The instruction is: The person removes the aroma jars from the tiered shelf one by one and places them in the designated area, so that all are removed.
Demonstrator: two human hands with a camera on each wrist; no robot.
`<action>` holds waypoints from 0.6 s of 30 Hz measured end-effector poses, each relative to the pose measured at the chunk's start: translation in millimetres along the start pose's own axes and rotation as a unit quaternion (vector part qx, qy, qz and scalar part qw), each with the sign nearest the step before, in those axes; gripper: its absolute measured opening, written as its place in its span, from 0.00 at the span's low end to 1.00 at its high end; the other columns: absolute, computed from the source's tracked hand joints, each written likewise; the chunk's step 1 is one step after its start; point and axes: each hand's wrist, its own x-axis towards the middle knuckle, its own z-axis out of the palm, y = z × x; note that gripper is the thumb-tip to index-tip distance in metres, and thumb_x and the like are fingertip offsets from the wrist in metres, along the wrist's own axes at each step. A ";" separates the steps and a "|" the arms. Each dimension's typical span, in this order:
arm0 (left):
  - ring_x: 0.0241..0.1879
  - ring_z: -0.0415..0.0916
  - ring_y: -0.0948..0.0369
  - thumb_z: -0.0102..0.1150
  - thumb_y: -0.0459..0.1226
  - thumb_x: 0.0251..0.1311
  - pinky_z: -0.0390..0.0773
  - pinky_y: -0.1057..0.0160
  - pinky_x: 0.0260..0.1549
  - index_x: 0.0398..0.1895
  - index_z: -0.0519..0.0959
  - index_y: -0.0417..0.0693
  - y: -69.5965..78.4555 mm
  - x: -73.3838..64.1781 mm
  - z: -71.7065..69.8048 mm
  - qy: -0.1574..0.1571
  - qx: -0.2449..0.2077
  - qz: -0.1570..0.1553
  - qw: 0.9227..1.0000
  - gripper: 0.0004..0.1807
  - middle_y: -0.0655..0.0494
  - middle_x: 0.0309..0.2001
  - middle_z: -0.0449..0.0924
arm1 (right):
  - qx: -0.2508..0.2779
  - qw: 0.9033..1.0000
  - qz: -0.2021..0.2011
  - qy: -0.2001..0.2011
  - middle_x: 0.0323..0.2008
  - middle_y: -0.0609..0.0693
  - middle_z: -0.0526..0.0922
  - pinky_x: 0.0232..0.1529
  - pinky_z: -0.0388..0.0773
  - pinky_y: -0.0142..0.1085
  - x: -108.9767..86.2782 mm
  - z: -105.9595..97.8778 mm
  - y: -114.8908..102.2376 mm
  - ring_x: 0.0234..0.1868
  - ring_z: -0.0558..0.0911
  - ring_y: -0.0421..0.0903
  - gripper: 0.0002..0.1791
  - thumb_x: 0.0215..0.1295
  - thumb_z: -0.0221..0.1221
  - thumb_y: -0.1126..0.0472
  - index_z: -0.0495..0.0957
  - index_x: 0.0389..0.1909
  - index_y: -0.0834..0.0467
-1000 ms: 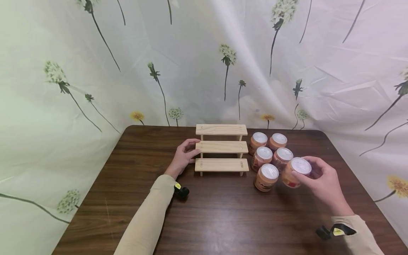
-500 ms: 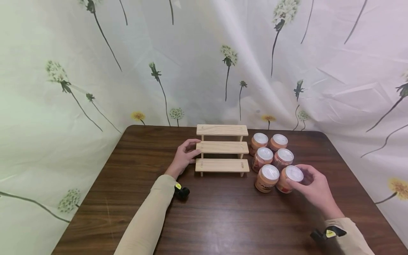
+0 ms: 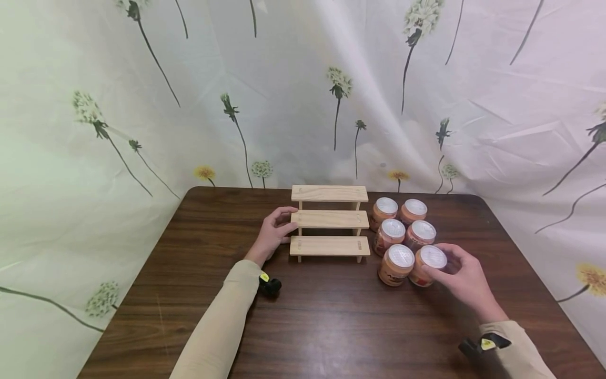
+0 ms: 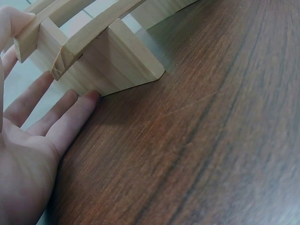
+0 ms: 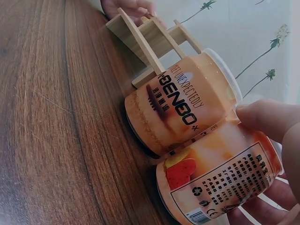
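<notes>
A three-tier wooden display rack (image 3: 330,246) stands at the table's back middle. My left hand (image 3: 271,236) holds its left end, thumb and forefinger at the middle shelf; in the left wrist view, the other fingers reach to the rack's side panel (image 4: 108,70). On the right, my right hand (image 3: 466,279) grips an orange-labelled jar (image 3: 420,275) with a silvery-white lid, thumb on the near side. This jar stands upright against a similar jar (image 3: 394,271). In the right wrist view, the held jar (image 5: 225,173) shows its printed back, and the neighbour (image 5: 173,108) reads "BENBO".
Several more lidded jars (image 3: 390,238) stand in two columns behind, close to the rack's right side. The dark wood-grain table (image 3: 326,321) meets a dandelion-print curtain (image 3: 293,105) at its back edge. Black wrist straps with cameras sit on both sleeves.
My right hand has brought its jar toward me, down and left, to the front of the right column, beside the front left jar. The left hand and rack stay still.
</notes>
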 end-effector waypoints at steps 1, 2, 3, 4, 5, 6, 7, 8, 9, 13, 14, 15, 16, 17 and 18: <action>0.60 0.78 0.49 0.67 0.37 0.72 0.87 0.54 0.41 0.69 0.77 0.50 0.1 -0.3 0.0 0.000 0.001 0.000 1.000 0.24 0.43 0.70 0.71 | -0.002 1.000 0.000 -0.002 0.55 0.60 0.82 0.48 0.76 0.17 0.0 -0.1 -0.1 0.48 0.79 0.24 0.31 0.60 0.77 0.59 0.77 0.60 0.66; 0.59 0.78 0.49 0.67 0.37 0.71 0.87 0.54 0.40 0.69 0.77 0.50 0.2 -0.6 0.0 0.001 0.001 0.000 1.000 0.24 0.43 0.70 0.71 | -0.003 1.000 0.000 -0.003 0.55 0.60 0.82 0.48 0.75 0.17 -0.1 -0.4 -0.4 0.48 0.78 0.24 0.31 0.61 0.77 0.59 0.77 0.60 0.66; 0.59 0.78 0.50 0.67 0.37 0.71 0.87 0.54 0.40 0.68 0.77 0.50 0.3 -0.7 0.0 0.002 0.002 0.000 1.000 0.24 0.44 0.70 0.72 | -0.003 1.000 0.001 -0.005 0.55 0.61 0.82 0.48 0.75 0.17 -0.1 -0.6 -0.7 0.49 0.78 0.23 0.31 0.61 0.77 0.58 0.77 0.60 0.66; 0.59 0.78 0.50 0.67 0.37 0.71 0.87 0.54 0.40 0.68 0.77 0.51 0.2 -0.7 0.0 0.002 0.002 0.000 1.000 0.23 0.44 0.69 0.72 | -0.005 1.000 0.001 -0.006 0.55 0.61 0.82 0.48 0.75 0.16 -0.2 -1.0 -1.0 0.49 0.78 0.23 0.31 0.61 0.77 0.58 0.77 0.60 0.66; 0.58 0.78 0.50 0.67 0.37 0.71 0.87 0.54 0.40 0.68 0.77 0.51 0.4 -0.8 0.1 0.003 0.002 0.001 1.000 0.23 0.44 0.68 0.72 | -0.007 1.000 0.001 -0.007 0.56 0.61 0.81 0.48 0.74 0.16 -0.2 -1.3 -1.1 0.49 0.77 0.23 0.31 0.61 0.77 0.58 0.77 0.60 0.66; 0.58 0.78 0.50 0.67 0.37 0.71 0.87 0.54 0.40 0.67 0.77 0.51 0.5 -0.8 0.2 0.004 0.002 0.002 1.000 0.23 0.44 0.68 0.72 | -0.008 1.000 0.001 -0.008 0.56 0.61 0.82 0.49 0.74 0.16 -0.2 -1.6 -1.3 0.49 0.77 0.23 0.31 0.61 0.77 0.58 0.77 0.60 0.66; 0.57 0.79 0.50 0.67 0.37 0.71 0.87 0.54 0.39 0.67 0.78 0.51 0.6 -1.1 0.3 0.005 0.002 0.002 1.000 0.23 0.44 0.67 0.73 | -0.009 1.000 0.001 -0.009 0.56 0.61 0.82 0.49 0.74 0.16 0.0 -1.8 -1.4 0.49 0.77 0.23 0.31 0.61 0.77 0.58 0.77 0.60 0.66; 0.57 0.79 0.50 0.67 0.37 0.71 0.87 0.54 0.39 0.67 0.78 0.51 0.4 -1.1 0.3 0.005 0.003 0.003 1.000 0.22 0.44 0.67 0.73 | -0.010 1.000 0.001 -0.010 0.56 0.61 0.82 0.49 0.73 0.15 0.0 -2.0 -1.4 0.49 0.77 0.23 0.31 0.61 0.77 0.57 0.76 0.60 0.66; 0.57 0.79 0.50 0.67 0.37 0.71 0.87 0.54 0.39 0.67 0.78 0.51 0.3 -1.1 0.4 0.006 0.003 0.004 1.000 0.22 0.44 0.67 0.73 | -0.012 1.000 0.002 -0.010 0.56 0.62 0.82 0.49 0.73 0.15 0.1 -2.2 -1.4 0.49 0.77 0.22 0.31 0.61 0.77 0.57 0.76 0.60 0.66; 0.57 0.79 0.50 0.67 0.36 0.71 0.87 0.54 0.39 0.66 0.78 0.51 -0.3 -1.0 0.4 0.006 0.005 0.005 1.000 0.22 0.44 0.67 0.73 | -0.016 1.000 0.009 -0.010 0.56 0.62 0.81 0.48 0.73 0.15 0.2 -2.9 -1.4 0.49 0.76 0.22 0.32 0.61 0.77 0.56 0.76 0.60 0.66; 0.57 0.79 0.50 0.67 0.37 0.71 0.87 0.54 0.39 0.66 0.78 0.51 -0.3 -0.8 0.2 0.005 0.004 0.005 1.000 0.22 0.44 0.67 0.73 | -0.015 1.000 0.012 -0.011 0.56 0.62 0.81 0.48 0.74 0.15 0.4 -3.1 -1.4 0.49 0.76 0.22 0.32 0.61 0.77 0.56 0.76 0.60 0.66; 0.57 0.79 0.50 0.67 0.37 0.71 0.87 0.54 0.39 0.66 0.78 0.51 -0.4 -0.5 0.1 0.004 0.004 0.005 1.000 0.22 0.44 0.67 0.73 | -0.014 1.000 0.014 -0.012 0.56 0.62 0.81 0.48 0.74 0.16 0.5 -3.3 -1.7 0.49 0.76 0.22 0.32 0.61 0.77 0.56 0.76 0.60 0.66; 0.57 0.79 0.50 0.67 0.37 0.71 0.87 0.54 0.39 0.66 0.78 0.51 -0.3 -0.3 0.0 0.004 0.003 0.006 1.000 0.22 0.44 0.67 0.73 | -0.013 1.000 0.017 -0.013 0.56 0.63 0.81 0.48 0.74 0.16 0.6 -3.4 -2.1 0.49 0.76 0.22 0.33 0.61 0.77 0.55 0.75 0.60 0.66; 0.57 0.79 0.50 0.67 0.37 0.71 0.87 0.54 0.39 0.66 0.78 0.51 -0.5 0.1 -0.3 0.003 0.001 0.006 1.000 0.22 0.44 0.67 0.73 | -0.012 1.000 0.018 -0.014 0.56 0.63 0.81 0.48 0.74 0.16 0.6 -3.5 -2.5 0.49 0.77 0.23 0.33 0.61 0.77 0.55 0.75 0.60 0.66; 0.58 0.79 0.49 0.67 0.37 0.71 0.87 0.54 0.39 0.66 0.78 0.51 -0.5 0.4 -0.4 0.002 0.000 0.006 1.000 0.22 0.43 0.68 0.73 | -0.010 1.000 0.019 -0.016 0.57 0.64 0.81 0.47 0.75 0.17 0.5 -3.6 -2.9 0.48 0.77 0.23 0.33 0.61 0.77 0.55 0.75 0.61 0.66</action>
